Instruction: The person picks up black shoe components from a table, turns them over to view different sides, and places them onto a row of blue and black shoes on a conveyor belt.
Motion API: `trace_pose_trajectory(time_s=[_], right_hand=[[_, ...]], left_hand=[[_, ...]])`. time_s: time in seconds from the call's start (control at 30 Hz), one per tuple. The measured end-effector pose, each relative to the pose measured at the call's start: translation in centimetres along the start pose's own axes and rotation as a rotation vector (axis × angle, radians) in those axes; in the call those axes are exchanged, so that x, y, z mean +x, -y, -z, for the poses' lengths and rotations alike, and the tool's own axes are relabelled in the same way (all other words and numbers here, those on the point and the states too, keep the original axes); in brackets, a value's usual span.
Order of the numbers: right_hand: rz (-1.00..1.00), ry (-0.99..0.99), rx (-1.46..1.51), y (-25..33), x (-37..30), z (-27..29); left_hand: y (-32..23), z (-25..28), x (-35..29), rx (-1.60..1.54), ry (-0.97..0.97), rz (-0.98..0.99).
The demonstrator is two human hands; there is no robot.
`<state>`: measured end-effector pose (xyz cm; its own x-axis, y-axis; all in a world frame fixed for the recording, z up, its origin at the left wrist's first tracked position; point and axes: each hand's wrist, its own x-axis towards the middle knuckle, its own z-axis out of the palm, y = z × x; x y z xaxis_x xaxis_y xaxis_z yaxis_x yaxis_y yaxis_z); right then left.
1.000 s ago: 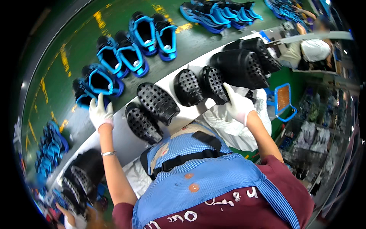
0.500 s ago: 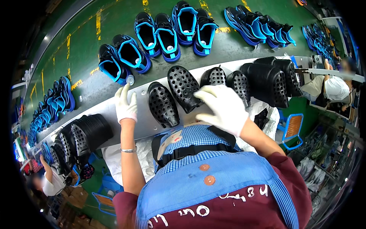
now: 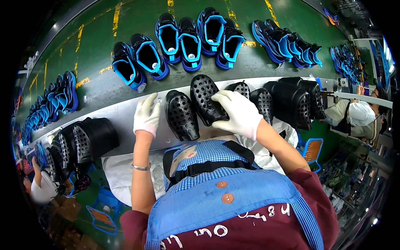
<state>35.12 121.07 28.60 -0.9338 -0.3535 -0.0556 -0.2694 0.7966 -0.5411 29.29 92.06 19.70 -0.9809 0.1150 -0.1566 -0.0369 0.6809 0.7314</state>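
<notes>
Both my hands wear white gloves. My right hand (image 3: 238,112) grips the near end of a black shoe-shaped insert (image 3: 205,95) full of round holes, fingers on its right side and thumb at its lower edge. A second black perforated insert (image 3: 181,116) lies just left of it on the pale metal ledge. My left hand (image 3: 146,115) hovers over the ledge, left of that second insert, its fingers apart and holding nothing. Beyond the inserts, several black shoes with bright blue linings (image 3: 191,46) stand in a row on the green conveyor belt, openings toward me.
Stacks of nested black inserts lie to the left (image 3: 96,139) and right (image 3: 287,102). More blue-and-black shoes stand on the belt at left (image 3: 54,100) and right (image 3: 287,43). Co-workers sit at either side. A blue-framed chair (image 3: 311,152) stands behind on the right.
My left hand has come closer to the left insert. My right hand has shifted left and closed on the near end of the other insert. The whole view has shifted slightly.
</notes>
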Motion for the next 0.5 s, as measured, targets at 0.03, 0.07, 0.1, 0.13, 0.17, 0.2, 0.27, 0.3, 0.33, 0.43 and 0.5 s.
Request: trace_pose_trajectory(time_s=[0.03, 0.07, 0.1, 0.13, 0.17, 0.2, 0.27, 0.3, 0.33, 0.43, 0.5], right_hand=[[-0.016, -0.013, -0.006, -0.1, 0.2, -0.4], [-0.032, -0.028, -0.013, -0.3, 0.4, -0.6], [-0.024, -0.012, -0.004, -0.4, 0.6, -0.6], [-0.025, -0.014, -0.004, -0.6, 0.7, -0.5], [-0.016, 0.027, -0.012, -0.7, 0.8, -0.2], [-0.011, 0.065, -0.023, -0.8, 0.8, 0.1], [-0.024, 0.035, -0.017, -0.5, 0.1, 1.0], [-0.029, 0.016, -0.008, -0.3, -0.3, 1.6], [-0.018, -0.034, 0.024, 0.2, -0.7, 2.4], [0.028, -0.054, 0.161, 2.0, -0.4, 5.0], [0.137, -0.064, 0.190, 3.6, 0.7, 5.8]], left_hand=[[-0.2, 0.0, 0.1, -0.010, 0.013, -0.007], [-0.5, 0.0, 0.2, -0.011, 0.014, -0.010], [-0.7, 0.0, 0.2, -0.005, 0.019, -0.015], [-0.8, -0.1, 0.3, 0.001, 0.024, -0.021], [-0.9, -0.2, 0.2, 0.002, 0.025, -0.024], [-0.8, -0.3, 0.3, -0.011, 0.032, -0.031], [-1.0, -0.1, 0.4, -0.026, 0.043, -0.047], [-1.4, 0.2, 0.3, -0.033, 0.033, 0.004], [-1.5, 0.5, 0.2, -0.038, 0.020, 0.060], [-3.4, 1.2, 0.3, -0.549, 0.130, 0.048], [-6.2, 1.9, -0.4, -1.157, 0.405, 0.034]])
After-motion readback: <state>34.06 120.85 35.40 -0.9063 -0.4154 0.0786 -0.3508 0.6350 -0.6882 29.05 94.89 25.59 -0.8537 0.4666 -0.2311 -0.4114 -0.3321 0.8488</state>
